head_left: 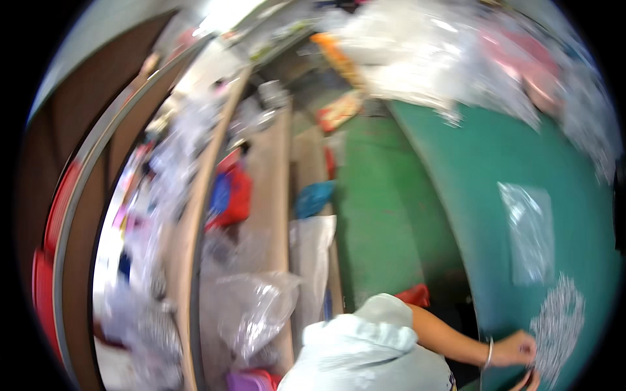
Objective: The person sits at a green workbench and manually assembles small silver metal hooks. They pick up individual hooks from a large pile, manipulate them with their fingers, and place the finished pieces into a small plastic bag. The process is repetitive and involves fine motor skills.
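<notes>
My left hand (513, 350), with a pale bangle at the wrist, is over the green tabletop (482, 176) at the lower right. Its fingers are curled together at the edge of a heap of thin silvery-grey pieces (559, 329), too blurred to name. Whatever it pinches does not show. Only some fingers of my right hand (529, 380) come in at the lower edge, close below the left; blur and the frame's rim hide their grip. A flat clear plastic bag (529, 234) lies on the table beyond the heap.
White and clear plastic bags (417, 52) and pink ones (521, 55) pile up at the table's far end. On the left, wooden shelves (277, 163) hold plastic-wrapped goods, a red bag (236, 195) and a blue bag (314, 199). Green floor (385, 208) runs between shelves and table.
</notes>
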A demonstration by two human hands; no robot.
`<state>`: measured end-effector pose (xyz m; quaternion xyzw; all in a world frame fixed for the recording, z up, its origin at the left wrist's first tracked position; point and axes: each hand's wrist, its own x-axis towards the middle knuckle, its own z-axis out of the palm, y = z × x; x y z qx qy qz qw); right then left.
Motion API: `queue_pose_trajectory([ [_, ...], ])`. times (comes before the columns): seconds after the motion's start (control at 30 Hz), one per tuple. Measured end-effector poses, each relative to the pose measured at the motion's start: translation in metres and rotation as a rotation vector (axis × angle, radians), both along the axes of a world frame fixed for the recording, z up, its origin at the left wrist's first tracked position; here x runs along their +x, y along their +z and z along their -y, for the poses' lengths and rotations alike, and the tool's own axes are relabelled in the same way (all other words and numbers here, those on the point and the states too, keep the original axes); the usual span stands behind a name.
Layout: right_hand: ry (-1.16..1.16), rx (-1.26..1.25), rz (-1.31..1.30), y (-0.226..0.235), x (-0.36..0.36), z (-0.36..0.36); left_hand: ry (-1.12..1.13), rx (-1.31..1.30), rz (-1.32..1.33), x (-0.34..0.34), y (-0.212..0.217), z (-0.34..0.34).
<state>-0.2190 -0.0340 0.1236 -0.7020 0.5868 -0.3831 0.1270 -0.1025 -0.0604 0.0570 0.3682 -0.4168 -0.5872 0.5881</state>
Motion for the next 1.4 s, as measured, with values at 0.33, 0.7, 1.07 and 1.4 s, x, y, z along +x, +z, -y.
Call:
queue_pose_trajectory([
  [0.33, 0.18, 0.213, 0.227, 0.011, 0.004, 0.014, -0.039, 0.097, 0.003, 0.01, 0.024, 0.006],
  [0.7, 0.162, 0.264, 0.325, 0.025, 0.003, 0.004, -0.004, -0.148, 0.063, 0.003, 0.021, -0.001],
  [1.07, 0.116, 0.223, 0.496, 0.02, -0.017, -0.025, -0.069, -0.057, -0.064, 0.025, 0.088, -0.045],
  [1.4, 0.189, 0.145, 0.875, 0.072, -0.035, -0.031, -0.266, 0.268, -0.123, -0.008, 0.135, -0.049],
])
